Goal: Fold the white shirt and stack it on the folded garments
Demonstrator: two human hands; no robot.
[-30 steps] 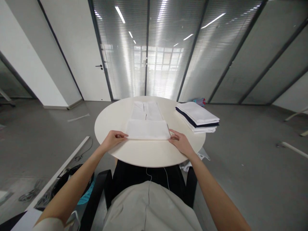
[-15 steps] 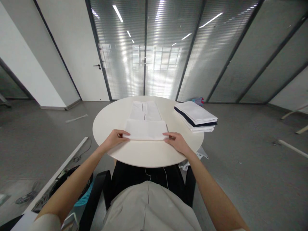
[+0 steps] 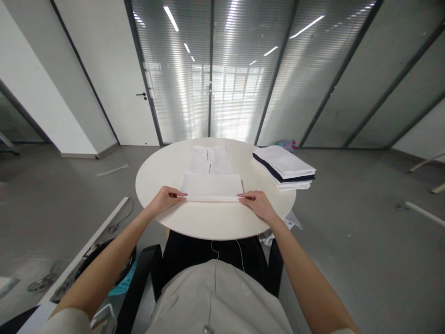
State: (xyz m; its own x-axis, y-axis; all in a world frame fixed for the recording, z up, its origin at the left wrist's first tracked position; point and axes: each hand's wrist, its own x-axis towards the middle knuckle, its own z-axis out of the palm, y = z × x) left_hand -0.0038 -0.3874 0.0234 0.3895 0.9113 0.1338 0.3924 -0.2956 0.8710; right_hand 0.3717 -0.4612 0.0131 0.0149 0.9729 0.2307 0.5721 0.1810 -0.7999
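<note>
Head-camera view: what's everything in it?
round table: one, off-white, centre
folded cloth: one, white, on table
cloth stack: one, white with dark layer, table's right
unclear item: one, blue and red, floor beyond stack
door: one, white, back left
glass panels: several, grey, background
basket: one, blue, floor left
cables: several, grey, floor left
garment: one, beige, bottom centre
armrests: two, black, beside garment
left hand: one, bare, cloth's near-left corner
right hand: one, bare, cloth's near-right corner
</note>
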